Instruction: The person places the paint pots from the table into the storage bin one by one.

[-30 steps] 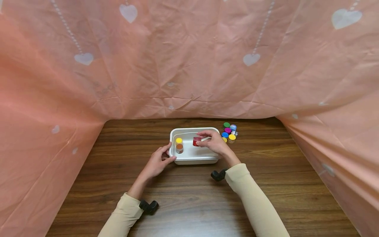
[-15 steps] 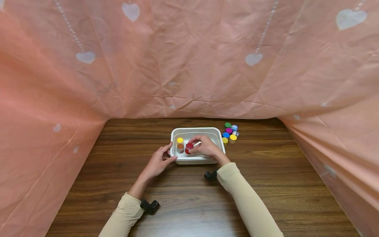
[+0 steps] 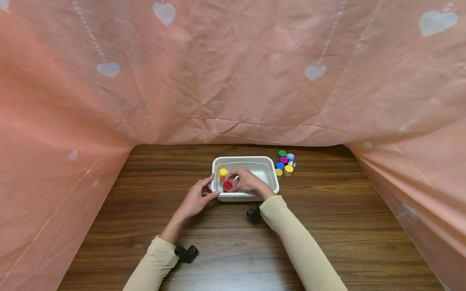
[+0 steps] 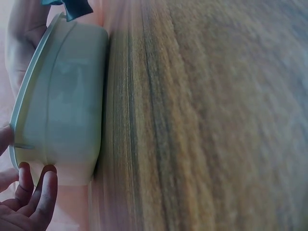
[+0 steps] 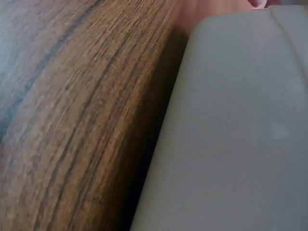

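Note:
A white plastic tub [image 3: 271,178] with a raised rim stands on the wooden table. My left hand [image 3: 194,201] holds its left end, thumb at the near corner of the rim; in the left wrist view its curled fingers [image 4: 45,197] touch the outer wall. Inside the tub, my right hand [image 3: 246,180] pinches a small red-lidded jar [image 3: 227,186] near the left end. Just behind that jar are an orange-brown-lidded jar [image 3: 222,180], partly hidden, and a yellow-lidded jar [image 3: 223,172]. Only the tub wall [image 5: 240,120] fills most of the right wrist view.
Right of the tub, several small jars cluster on the table [image 3: 327,202], among them a green-lidded [image 3: 282,153], a magenta-lidded [image 3: 283,161], a blue-lidded [image 3: 280,166] and a yellow-lidded jar [image 3: 289,169]. A pink curtain [image 3: 233,81] with hearts surrounds the back and sides.
My right hand has carried the red-lidded jar leftward and toward the near side of the tub, beside the orange-brown-lidded jar. My left hand stays on the tub.

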